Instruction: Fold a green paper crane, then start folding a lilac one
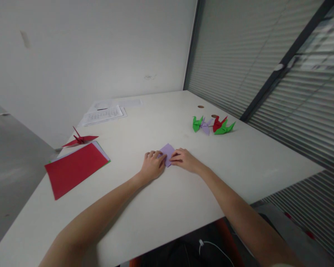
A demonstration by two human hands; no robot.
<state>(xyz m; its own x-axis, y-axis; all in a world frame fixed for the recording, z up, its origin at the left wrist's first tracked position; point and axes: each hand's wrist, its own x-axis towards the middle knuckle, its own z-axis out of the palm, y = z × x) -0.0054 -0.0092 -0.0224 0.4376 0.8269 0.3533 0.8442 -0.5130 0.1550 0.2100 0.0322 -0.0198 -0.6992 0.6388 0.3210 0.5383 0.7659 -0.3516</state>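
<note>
A small folded piece of purple origami paper (167, 149) lies on the white table (144, 207), one corner pointing toward me and one away. My left hand (153, 164) presses on its left side, thumb and fingers closed at the edge. From the right, my right hand (183, 159) pinches the paper's right edge between thumb and fingers. The fingertips of both hands almost meet over the paper's middle and cover parts of its sides.
To the left lies a stack of red paper (78, 167) with other sheets beneath, and a red paper crane (80, 139) behind it. Several folded cranes, including a green one (225, 128), stand at the right. Written sheets (102, 115) lie farther back, by the wall.
</note>
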